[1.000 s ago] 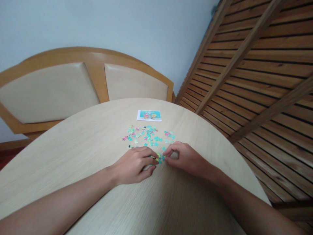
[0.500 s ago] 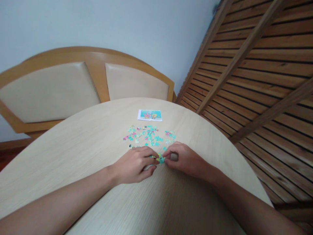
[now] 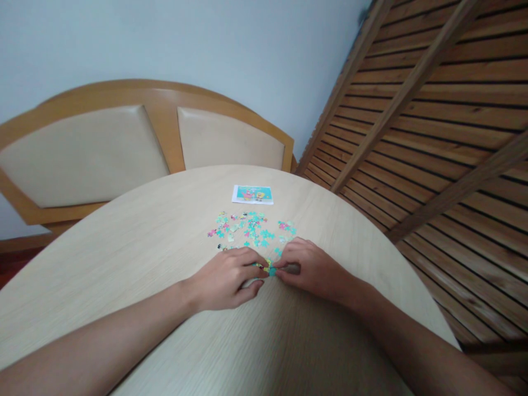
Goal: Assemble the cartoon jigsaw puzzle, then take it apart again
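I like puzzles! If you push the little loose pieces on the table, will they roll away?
Probably not: the loose pieces lie flat on the table, so they would likely slide. They look thin and light, so a nudge may scatter them.

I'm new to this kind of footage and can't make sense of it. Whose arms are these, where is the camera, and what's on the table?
The camera sits on a person's head, looking down at their own bare arms. The left hand and right hand meet over a few joined puzzle pieces, pinching them between their fingers. Beyond lies a scatter of loose puzzle pieces and a small reference picture, all on a round pale wooden table. Behind it stands a cushioned bench back; slatted wood is on the right.
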Demonstrator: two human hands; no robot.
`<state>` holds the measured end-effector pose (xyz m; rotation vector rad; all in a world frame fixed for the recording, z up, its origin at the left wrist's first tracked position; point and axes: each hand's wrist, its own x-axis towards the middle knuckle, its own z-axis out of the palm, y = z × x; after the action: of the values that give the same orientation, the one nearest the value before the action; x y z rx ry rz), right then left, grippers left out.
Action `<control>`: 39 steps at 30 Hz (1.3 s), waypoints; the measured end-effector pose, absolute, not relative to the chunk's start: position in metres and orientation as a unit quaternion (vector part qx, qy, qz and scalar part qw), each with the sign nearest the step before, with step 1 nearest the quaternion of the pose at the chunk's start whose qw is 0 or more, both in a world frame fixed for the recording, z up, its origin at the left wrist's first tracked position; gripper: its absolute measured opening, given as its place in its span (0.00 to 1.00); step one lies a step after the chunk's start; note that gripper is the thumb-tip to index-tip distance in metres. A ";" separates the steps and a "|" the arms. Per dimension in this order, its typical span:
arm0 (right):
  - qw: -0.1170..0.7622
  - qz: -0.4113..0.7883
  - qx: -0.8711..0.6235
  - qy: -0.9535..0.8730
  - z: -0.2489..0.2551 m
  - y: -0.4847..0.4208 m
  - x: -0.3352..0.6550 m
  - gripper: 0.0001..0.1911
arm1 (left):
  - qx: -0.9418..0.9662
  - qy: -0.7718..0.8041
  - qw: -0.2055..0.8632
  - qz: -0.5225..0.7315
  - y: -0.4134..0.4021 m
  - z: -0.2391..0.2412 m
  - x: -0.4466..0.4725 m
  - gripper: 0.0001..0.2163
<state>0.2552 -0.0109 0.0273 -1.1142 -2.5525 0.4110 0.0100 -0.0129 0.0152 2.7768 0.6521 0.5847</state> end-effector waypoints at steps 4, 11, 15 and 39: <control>0.133 0.109 -0.375 -0.911 0.033 -0.013 0.255 0.05 | 0.947 0.222 0.114 0.201 -0.012 0.015 0.010 0.11; 0.270 0.092 -0.500 -0.818 0.031 0.002 0.267 0.09 | 0.948 0.220 0.110 0.199 -0.012 0.013 0.008 0.11; 0.329 0.063 -0.570 -0.750 0.020 0.017 0.281 0.15 | 0.948 0.219 0.118 0.198 -0.012 0.012 0.008 0.11; 0.177 0.093 -0.529 -0.824 -0.001 0.017 0.274 0.22 | 0.957 0.160 0.148 0.194 -0.012 0.012 0.009 0.12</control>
<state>0.2739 0.0167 -0.0012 -1.4982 -2.3333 0.2646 0.0094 -0.0118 0.0125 2.7519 0.4613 0.5574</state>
